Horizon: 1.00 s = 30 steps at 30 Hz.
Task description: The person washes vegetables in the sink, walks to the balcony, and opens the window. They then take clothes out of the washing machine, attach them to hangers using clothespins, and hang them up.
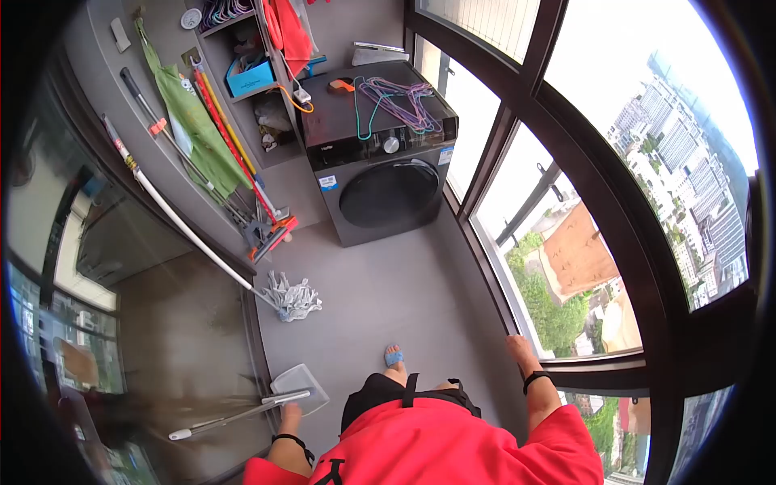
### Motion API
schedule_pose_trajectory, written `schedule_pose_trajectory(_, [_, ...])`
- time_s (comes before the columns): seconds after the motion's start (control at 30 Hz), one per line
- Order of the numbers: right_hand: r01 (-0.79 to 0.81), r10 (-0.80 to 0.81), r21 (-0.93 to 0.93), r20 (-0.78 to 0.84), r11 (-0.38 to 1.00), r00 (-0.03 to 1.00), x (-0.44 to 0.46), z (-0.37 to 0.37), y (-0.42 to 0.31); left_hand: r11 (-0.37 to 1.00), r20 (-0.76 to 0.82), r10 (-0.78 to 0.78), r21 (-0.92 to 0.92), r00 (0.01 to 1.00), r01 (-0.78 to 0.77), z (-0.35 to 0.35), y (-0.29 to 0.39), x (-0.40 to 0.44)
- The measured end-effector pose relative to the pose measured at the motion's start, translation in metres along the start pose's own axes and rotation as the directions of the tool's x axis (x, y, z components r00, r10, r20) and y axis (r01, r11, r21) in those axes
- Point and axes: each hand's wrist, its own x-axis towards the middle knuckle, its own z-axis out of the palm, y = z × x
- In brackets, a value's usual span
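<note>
My left hand (291, 418) hangs low in front of me, a dark band on its wrist. Beside it is a long-handled dustpan (317, 386) with a pale, see-through pan and a silver handle. The hand is small and smeared, so whether its fingers touch the handle is unclear. My right hand (522, 351) is out to the side by the window frame (499, 303), also with a dark wristband. Its fingers are too small to read, and I cannot make out contact with the frame. A grey string mop (295, 301) with a white pole leans on the left.
A black washing machine (388, 194) stands ahead with tangled hangers (400, 105) on top. Brooms, a squeegee (275, 237) and a green cloth (198, 121) line the left wall. Shelves hold a blue box (250, 77). Glass panels (162, 323) run left; tall windows run right.
</note>
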Motion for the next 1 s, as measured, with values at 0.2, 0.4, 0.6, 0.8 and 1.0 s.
schedule_pose_trajectory(0.2, [-0.082,0.078,0.317,0.028,0.945,0.997,0.159,-0.047,-0.025,0.926,-0.097,0.086,-0.358,0.992,-0.116,-0.128,0.204,0.137])
schedule_pose_trajectory(0.4, [0.264,-0.301,0.332,0.064,0.906,0.952,0.327,-0.075,-0.083,0.879,-0.090,0.069,-0.466,0.994,-0.103,-0.149,0.309,0.192])
schedule_pose_trajectory(0.6, [0.345,-0.376,0.423,-0.009,0.838,0.926,0.473,-0.126,-0.131,0.903,0.206,-0.225,-0.323,0.952,0.283,-0.058,0.282,0.154])
schedule_pose_trajectory(0.8, [-0.058,0.050,0.897,0.040,0.437,0.998,0.601,-0.216,-0.160,0.637,0.453,-0.322,-0.546,0.832,0.544,-0.023,0.290,0.072])
schedule_pose_trajectory(1.0, [-0.155,0.135,0.916,0.111,0.371,0.985,0.661,-0.218,-0.158,0.490,0.458,-0.453,-0.588,0.765,0.643,-0.045,0.325,0.061])
